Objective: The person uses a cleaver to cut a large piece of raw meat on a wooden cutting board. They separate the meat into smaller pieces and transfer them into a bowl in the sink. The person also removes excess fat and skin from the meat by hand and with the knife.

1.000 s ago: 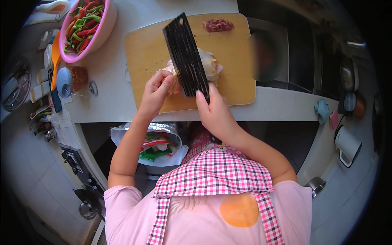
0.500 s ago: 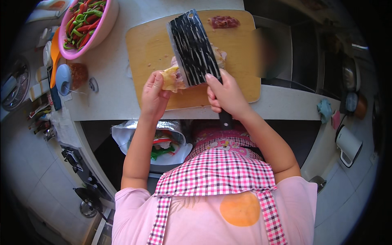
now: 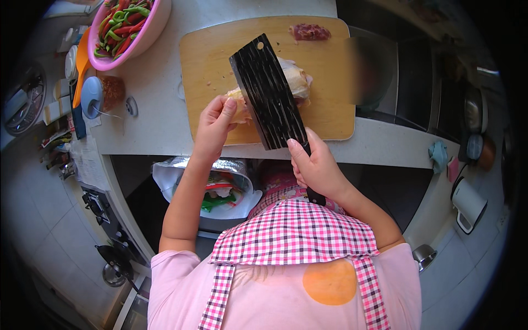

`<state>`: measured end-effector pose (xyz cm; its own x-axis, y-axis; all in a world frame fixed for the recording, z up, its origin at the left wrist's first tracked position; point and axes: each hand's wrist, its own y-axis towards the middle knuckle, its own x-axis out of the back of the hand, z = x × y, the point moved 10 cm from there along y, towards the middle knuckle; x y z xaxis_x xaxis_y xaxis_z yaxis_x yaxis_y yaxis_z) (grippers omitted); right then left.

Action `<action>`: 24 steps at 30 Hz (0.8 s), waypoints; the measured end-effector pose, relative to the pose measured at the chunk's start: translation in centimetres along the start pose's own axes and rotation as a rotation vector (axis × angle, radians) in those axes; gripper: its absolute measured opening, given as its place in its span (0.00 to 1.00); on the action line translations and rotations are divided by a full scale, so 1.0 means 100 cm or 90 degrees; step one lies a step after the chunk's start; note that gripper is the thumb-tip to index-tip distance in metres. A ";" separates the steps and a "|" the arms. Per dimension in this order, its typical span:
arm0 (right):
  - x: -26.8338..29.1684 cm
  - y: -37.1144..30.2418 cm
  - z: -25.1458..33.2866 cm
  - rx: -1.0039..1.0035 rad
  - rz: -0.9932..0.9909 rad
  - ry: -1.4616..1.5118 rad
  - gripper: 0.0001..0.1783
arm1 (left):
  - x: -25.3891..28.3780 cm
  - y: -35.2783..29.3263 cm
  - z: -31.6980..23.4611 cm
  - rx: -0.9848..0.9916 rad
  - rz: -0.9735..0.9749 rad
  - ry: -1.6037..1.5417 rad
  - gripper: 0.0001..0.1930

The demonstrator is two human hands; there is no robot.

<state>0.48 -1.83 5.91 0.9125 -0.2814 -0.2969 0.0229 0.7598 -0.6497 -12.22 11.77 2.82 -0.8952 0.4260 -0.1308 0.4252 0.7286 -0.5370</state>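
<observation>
A wide black cleaver (image 3: 268,91) with a patterned blade slants over the wooden cutting board (image 3: 212,47). My right hand (image 3: 316,165) is wrapped round its black handle, at the board's near edge. Under and beyond the blade lies a pale piece of raw poultry (image 3: 297,82), partly hidden by it. My left hand (image 3: 216,125) pinches a yellowish flap of the poultry just left of the blade. Where the cutting edge meets the meat cannot be seen. A small dark red chunk of meat (image 3: 309,32) rests at the board's far right.
A pink bowl (image 3: 151,33) of red and green peppers stands at the far left, beside an orange spatula (image 3: 82,63) and a blue-lidded jar (image 3: 102,94). Below the counter edge is a lined bin (image 3: 170,168) holding rubbish. A blue cloth (image 3: 438,155) hangs at the right.
The cleaver has come nearer to me with my right hand, its handle now beyond the counter's near edge. More of the poultry shows at the blade's right. My left hand keeps its pinch.
</observation>
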 end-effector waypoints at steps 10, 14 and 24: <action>0.006 0.042 0.010 0.018 0.028 0.078 0.10 | 0.002 -0.005 -0.028 -0.121 -0.059 0.041 0.11; -0.003 0.043 -0.002 0.057 0.015 0.042 0.10 | -0.008 -0.001 -0.017 -0.141 0.010 0.090 0.11; 0.065 0.037 0.037 0.082 -0.106 0.000 0.10 | 0.019 -0.011 0.017 0.006 -0.003 -0.126 0.09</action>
<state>8.07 1.32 4.20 0.8915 -0.4100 -0.1929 0.2256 0.7709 -0.5957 -14.62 10.91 1.73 -0.9065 0.3078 -0.2890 0.4202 0.7249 -0.5459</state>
